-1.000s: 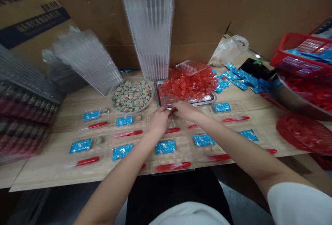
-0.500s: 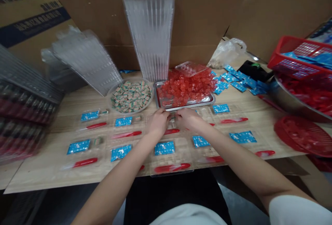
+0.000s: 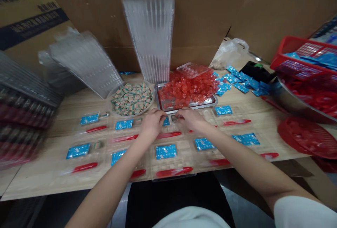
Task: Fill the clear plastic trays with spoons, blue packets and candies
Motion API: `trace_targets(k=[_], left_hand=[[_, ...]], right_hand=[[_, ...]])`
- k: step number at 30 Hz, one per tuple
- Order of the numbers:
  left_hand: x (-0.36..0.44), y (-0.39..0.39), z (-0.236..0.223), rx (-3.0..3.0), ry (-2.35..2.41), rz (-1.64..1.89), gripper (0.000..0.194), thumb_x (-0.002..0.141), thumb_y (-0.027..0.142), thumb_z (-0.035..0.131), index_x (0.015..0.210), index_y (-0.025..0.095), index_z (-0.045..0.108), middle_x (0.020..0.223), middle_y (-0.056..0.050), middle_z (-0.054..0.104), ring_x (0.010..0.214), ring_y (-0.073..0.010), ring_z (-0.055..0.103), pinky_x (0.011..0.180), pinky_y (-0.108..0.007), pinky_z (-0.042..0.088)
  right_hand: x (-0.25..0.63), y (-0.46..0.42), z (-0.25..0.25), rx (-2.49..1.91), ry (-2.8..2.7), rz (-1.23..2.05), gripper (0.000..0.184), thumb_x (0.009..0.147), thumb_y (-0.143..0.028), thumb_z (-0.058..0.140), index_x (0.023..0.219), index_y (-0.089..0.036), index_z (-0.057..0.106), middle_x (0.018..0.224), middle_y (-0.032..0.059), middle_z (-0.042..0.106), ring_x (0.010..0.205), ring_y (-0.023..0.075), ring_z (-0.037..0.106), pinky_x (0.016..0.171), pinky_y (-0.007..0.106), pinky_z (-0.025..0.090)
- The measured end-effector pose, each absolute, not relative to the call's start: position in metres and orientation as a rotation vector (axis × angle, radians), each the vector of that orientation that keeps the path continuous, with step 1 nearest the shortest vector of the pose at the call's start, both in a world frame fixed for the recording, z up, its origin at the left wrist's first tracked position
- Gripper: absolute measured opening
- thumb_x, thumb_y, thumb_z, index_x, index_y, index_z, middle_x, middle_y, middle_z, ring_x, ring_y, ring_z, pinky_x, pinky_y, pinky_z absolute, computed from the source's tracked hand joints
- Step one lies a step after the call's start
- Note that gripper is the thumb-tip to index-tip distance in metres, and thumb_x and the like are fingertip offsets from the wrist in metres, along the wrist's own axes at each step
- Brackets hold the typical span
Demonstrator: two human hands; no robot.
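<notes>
My left hand is over the middle of the back row of clear plastic trays, its fingertips pinched together. A blue printed packet shows just below those fingers. My right hand is bent over the same tray, fingertips closed at a small block in a compartment; what they grip is hidden. A red-handled tool with a pale end lies in that tray. Behind my left hand stands a round bowl of small green-and-beige blocks. Directly behind both hands is a metal tray heaped with red translucent pieces.
Filled trays with blue packets and red tools cover the table. Stacks of clear trays stand behind. Loose blue packets, a metal bowl and red baskets are at right; filled stacks at left.
My left hand has moved slightly left, away from my right hand, uncovering the blue packet in the middle tray. My right hand stays nearly in place. The view has shifted a little.
</notes>
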State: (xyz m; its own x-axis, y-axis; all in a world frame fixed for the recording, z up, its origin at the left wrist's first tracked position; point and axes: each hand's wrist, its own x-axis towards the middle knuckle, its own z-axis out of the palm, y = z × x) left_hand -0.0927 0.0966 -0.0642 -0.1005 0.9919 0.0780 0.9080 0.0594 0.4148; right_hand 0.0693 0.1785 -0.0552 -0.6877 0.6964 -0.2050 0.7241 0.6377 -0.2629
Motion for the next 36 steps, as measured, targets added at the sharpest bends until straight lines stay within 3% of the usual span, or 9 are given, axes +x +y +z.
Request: trace_targets(k=[4, 9, 16, 21, 26, 36], left_hand=[[-0.094, 0.099, -0.066, 1.948, 2.053, 0.558, 0.015, 0.082, 0.02, 0.056, 0.092, 0.022, 0.067, 0.092, -0.003, 0.064, 0.084, -0.015, 0.06, 0.077, -0.025, 0.046], [-0.091, 0.103, -0.074, 1.953, 2.021, 0.567, 0.013, 0.081, 0.018, 0.057, 0.089, 0.02, 0.067, 0.091, -0.003, 0.065, 0.085, -0.0152, 0.06, 0.079, -0.025, 0.045], [-0.108, 0.096, -0.072, 1.921, 2.073, 0.54, 0.017, 0.083, 0.019, 0.053, 0.095, 0.02, 0.066, 0.095, -0.005, 0.064, 0.085, -0.0173, 0.061, 0.078, -0.028, 0.046], [-0.105, 0.097, -0.072, 1.972, 2.016, 0.472, 0.02, 0.08, 0.019, 0.056, 0.097, 0.022, 0.066, 0.098, -0.005, 0.063, 0.093, -0.0187, 0.06, 0.085, -0.029, 0.045], [-0.101, 0.099, -0.071, 2.0, 1.965, 0.4, 0.023, 0.077, 0.015, 0.059, 0.099, 0.02, 0.066, 0.099, -0.007, 0.063, 0.095, -0.0197, 0.059, 0.087, -0.03, 0.044], [-0.103, 0.1, -0.068, 2.0, 1.951, 0.346, 0.022, 0.077, 0.015, 0.06, 0.097, 0.021, 0.066, 0.1, -0.006, 0.063, 0.098, -0.0196, 0.059, 0.088, -0.031, 0.044]], right_hand=[[0.068, 0.182, -0.06, 1.156, 2.856, -0.503, 0.022, 0.084, -0.031, 0.054, 0.1, -0.02, 0.065, 0.096, 0.0065, 0.065, 0.087, 0.0176, 0.06, 0.072, 0.023, 0.039], [0.064, 0.182, -0.065, 1.087, 2.87, -0.45, 0.014, 0.082, -0.019, 0.055, 0.09, -0.019, 0.066, 0.094, 0.0062, 0.065, 0.09, 0.0175, 0.059, 0.075, 0.023, 0.038], [0.07, 0.194, -0.05, 1.13, 2.861, -0.645, 0.015, 0.08, -0.025, 0.06, 0.094, -0.019, 0.063, 0.091, 0.0035, 0.065, 0.08, 0.0139, 0.059, 0.066, 0.02, 0.038], [0.07, 0.194, -0.037, 0.952, 2.802, -0.395, 0.01, 0.08, -0.019, 0.058, 0.087, -0.018, 0.065, 0.095, 0.0065, 0.065, 0.088, 0.0177, 0.06, 0.069, 0.023, 0.039], [0.054, 0.19, -0.033, 0.68, 2.787, -0.063, 0.02, 0.085, -0.017, 0.05, 0.096, -0.014, 0.066, 0.099, 0.0131, 0.066, 0.094, 0.0238, 0.061, 0.071, 0.028, 0.042], [0.041, 0.206, -0.028, -0.019, 2.818, 0.167, 0.02, 0.083, -0.008, 0.048, 0.085, -0.011, 0.068, 0.083, 0.0129, 0.069, 0.081, 0.0222, 0.064, 0.066, 0.03, 0.041]])
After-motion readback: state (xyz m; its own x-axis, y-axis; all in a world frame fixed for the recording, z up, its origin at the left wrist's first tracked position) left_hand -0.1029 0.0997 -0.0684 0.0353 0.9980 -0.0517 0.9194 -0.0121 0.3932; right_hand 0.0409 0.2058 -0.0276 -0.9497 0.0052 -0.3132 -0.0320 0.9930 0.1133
